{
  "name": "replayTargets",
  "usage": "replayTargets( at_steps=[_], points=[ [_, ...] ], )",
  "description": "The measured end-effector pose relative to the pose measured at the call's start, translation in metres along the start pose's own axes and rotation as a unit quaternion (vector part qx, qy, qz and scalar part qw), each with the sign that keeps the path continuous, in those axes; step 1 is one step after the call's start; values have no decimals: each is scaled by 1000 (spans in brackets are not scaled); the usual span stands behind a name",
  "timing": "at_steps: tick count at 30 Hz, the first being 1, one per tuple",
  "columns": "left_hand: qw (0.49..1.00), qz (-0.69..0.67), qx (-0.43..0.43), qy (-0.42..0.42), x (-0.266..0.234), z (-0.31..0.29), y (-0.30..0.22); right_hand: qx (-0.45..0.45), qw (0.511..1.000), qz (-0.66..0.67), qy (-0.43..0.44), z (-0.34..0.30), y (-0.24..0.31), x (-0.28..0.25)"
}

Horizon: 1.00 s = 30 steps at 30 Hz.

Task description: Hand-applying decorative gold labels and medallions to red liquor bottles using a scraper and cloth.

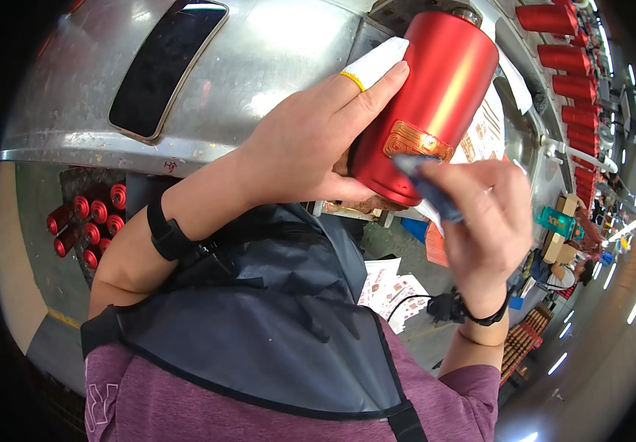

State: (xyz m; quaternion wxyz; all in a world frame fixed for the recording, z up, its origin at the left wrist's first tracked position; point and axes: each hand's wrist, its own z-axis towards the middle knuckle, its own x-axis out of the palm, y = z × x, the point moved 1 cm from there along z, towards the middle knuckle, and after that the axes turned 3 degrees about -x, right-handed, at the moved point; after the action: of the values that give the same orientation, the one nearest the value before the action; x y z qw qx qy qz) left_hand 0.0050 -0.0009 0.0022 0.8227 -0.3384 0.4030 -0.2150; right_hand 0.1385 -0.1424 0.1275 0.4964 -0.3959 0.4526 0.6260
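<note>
A shiny red metallic cylinder (447,81) lies tilted in front of me, its far end toward the upper right. Near its lower end is a gold patterned decal (412,138). My left hand (296,144) grips the cylinder from the left, thumb under the near end and fingers along the side. One finger wears a white fingertip cover (380,62) with a yellow edge. In my right hand (491,214), a dark blue-grey cloth (436,193) is pinched between thumb and fingers. The cloth meets the cylinder just at the decal's lower edge.
A dark phone (167,70) lies on the metal worktop (259,51). Several red cylinders (98,212) stand low at left; more red cylinders (564,55) line the right side. Printed sheets (391,291) sit below the worktop. Another person (564,274) is farther off at right.
</note>
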Motion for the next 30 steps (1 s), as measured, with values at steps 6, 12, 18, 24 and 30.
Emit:
replayTargets(
  at_steps=[6, 12, 18, 24, 30],
  points=[
    [1000, 2, -5, 0, 0, -1, 0, 36, 999, 30, -2, 1, -3, -7],
    [997, -35, 43, -61, 4, 0, 3, 73, 995, 72, -9, -24, 8, 4],
    [999, -48, 7, -18, 1, -1, 1, 200, 958, 170, -114, -33, -6, -8],
    [996, -55, -61, 34, 0, -5, 3, 323, 871, 334, -161, -30, -16, 3],
    [997, -44, -60, 37, -2, -4, 3, 251, 912, 286, -153, -28, -21, 12]
  ],
)
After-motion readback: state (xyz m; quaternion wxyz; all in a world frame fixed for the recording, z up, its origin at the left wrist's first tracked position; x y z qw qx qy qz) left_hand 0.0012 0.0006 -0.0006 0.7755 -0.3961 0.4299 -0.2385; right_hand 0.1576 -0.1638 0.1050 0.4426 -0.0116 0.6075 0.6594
